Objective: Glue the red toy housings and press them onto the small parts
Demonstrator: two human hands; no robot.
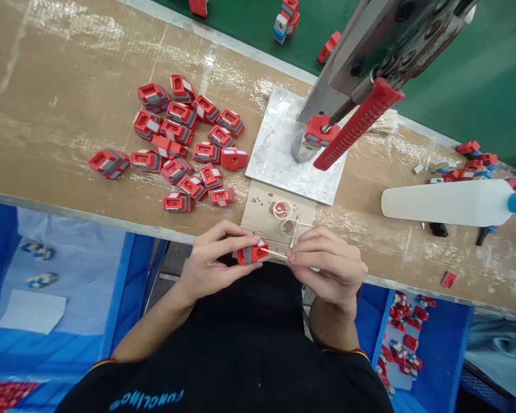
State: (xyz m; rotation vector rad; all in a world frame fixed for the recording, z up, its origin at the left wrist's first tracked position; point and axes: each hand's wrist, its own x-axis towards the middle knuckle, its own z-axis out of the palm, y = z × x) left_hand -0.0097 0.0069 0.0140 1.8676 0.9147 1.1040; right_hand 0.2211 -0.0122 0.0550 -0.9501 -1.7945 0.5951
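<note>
Between the thumb and fingers of my left hand (217, 255) is a small red and grey plastic toy part (251, 252), held over the table's front edge. My right hand (329, 261) pinches a thin wooden stick (276, 253), whose tip meets the right side of the part. Just beyond my hands, two small clear cups stand on a piece of cardboard (258, 209). One cup (282, 210) has a reddish content; a stick with a red tip leans at the other cup (289, 228).
Many similar red parts (178, 132) lie at the left. A press with a red handle (361, 123) stands on a metal plate (279, 126), a toy part beneath its tip. A white bottle (447, 202) lies at the right. Blue bins (445, 338) flank me below the table.
</note>
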